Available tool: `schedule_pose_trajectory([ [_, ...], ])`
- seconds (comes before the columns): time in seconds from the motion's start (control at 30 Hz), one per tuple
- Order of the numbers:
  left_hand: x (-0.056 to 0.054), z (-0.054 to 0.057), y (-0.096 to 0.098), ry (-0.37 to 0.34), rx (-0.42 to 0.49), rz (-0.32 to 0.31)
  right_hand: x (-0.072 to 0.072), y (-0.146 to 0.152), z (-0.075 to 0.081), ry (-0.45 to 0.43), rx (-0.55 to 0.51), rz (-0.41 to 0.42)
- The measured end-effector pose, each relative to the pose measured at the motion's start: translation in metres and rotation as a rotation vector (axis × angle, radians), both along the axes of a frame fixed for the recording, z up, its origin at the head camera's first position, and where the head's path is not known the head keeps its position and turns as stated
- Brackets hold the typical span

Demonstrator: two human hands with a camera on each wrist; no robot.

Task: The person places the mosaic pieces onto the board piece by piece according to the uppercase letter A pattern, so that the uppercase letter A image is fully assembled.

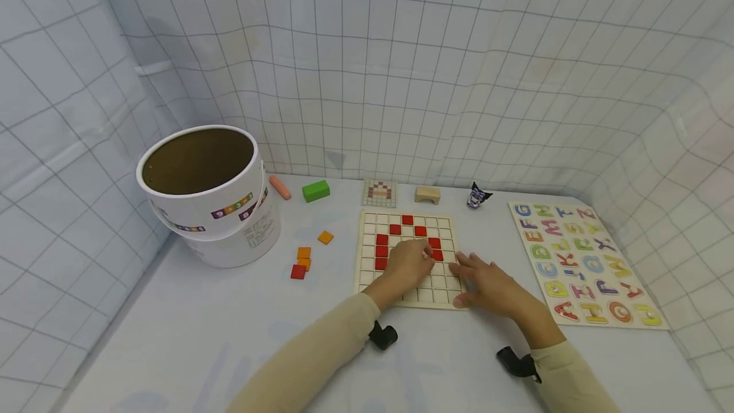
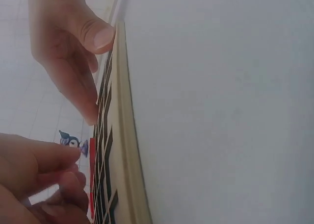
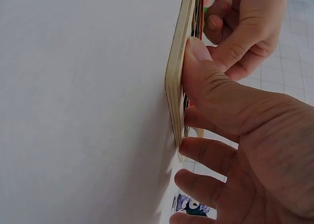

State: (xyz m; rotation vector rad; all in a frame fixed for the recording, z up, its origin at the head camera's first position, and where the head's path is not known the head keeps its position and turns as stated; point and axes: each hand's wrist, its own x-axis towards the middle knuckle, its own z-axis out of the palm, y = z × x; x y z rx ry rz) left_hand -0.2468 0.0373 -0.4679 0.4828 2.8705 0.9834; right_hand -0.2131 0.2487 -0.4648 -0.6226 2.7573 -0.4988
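A pale wooden grid board lies on the table with red square tiles set in an arch. My left hand is over the board's middle, fingers curled, its fingertips at a red tile in the arch's right side. The hand partly covers that tile and the cells below. My right hand rests at the board's lower right corner, thumb on the front edge and fingers loosely spread along the right side. In the right wrist view the thumb touches the board's edge.
Left of the board lie orange tiles and a loose red tile. Behind it are a pattern card, a wooden arch block, a small figure and a green block. A white bucket stands left, an alphabet board right.
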Motion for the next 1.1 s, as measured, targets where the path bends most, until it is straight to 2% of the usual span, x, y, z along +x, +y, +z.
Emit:
schedule_pose_trajectory([
  [0.17,0.001,0.003,0.0,-0.03,-0.097,-0.079,-0.002,0.002,-0.001,-0.002,0.004,-0.001],
  [0.27,0.001,0.004,0.0,-0.052,-0.132,-0.098,-0.002,0.003,-0.001,-0.008,0.001,-0.004],
  [0.37,0.001,0.004,-0.002,-0.065,-0.125,-0.106,-0.002,0.002,0.0,-0.012,-0.006,-0.009],
  [0.47,0.0,0.007,-0.015,-0.087,-0.045,-0.108,-0.002,0.001,0.001,-0.023,-0.016,-0.012],
  [0.53,-0.001,0.009,-0.034,-0.07,-0.01,-0.098,-0.001,0.0,0.002,-0.027,-0.027,-0.01],
  [0.6,0.0,0.015,-0.062,-0.022,-0.032,-0.061,0.0,-0.001,0.002,-0.024,-0.035,-0.001],
  [0.7,0.006,0.023,-0.112,0.053,-0.182,0.044,0.002,-0.002,0.002,-0.017,-0.036,0.005],
  [0.77,0.013,0.026,-0.144,0.063,-0.27,0.125,0.003,-0.001,0.002,-0.013,-0.031,0.005],
  [0.83,0.02,0.026,-0.175,0.036,-0.291,0.177,0.003,-0.002,0.002,-0.006,-0.023,0.01],
  [0.93,0.03,0.022,-0.211,-0.039,-0.228,0.204,0.003,-0.002,0.001,-0.006,-0.029,0.006],
  [1.0,0.034,0.017,-0.227,-0.095,-0.169,0.195,0.003,-0.001,0.001,-0.007,-0.029,0.009],
  [1.1,0.037,0.011,-0.238,-0.144,-0.105,0.19,0.003,-0.001,0.001,-0.021,-0.037,-0.002],
])
